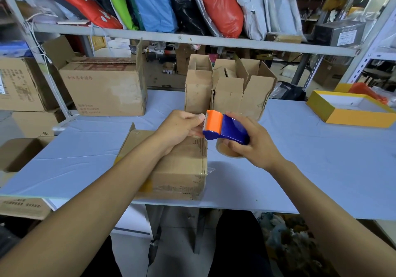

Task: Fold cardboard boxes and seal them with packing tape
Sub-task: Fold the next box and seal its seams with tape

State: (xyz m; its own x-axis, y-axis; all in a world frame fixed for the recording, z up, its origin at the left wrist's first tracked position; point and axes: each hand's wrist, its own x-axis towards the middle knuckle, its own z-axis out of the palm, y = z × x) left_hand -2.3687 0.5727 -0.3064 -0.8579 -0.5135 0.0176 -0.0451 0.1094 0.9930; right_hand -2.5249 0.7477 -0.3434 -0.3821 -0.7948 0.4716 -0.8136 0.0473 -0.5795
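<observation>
A folded cardboard box (182,169) lies on its side at the table's front edge, with clear tape along its right end. My right hand (252,146) grips a blue and orange tape dispenser (225,127) holding a roll of clear tape (225,150), just above the box's right end. My left hand (177,128) hovers over the box and pinches at the dispenser's orange toothed edge, where the tape end would be; the tape itself is too clear to make out there.
Several small upright boxes (227,90) with raised flaps stand behind the dispenser. A large carton (102,86) sits at the back left, a yellow tray box (351,109) at the right. A shelf (192,40) of coloured bags hangs overhead. Bare light-blue table (310,158) lies right.
</observation>
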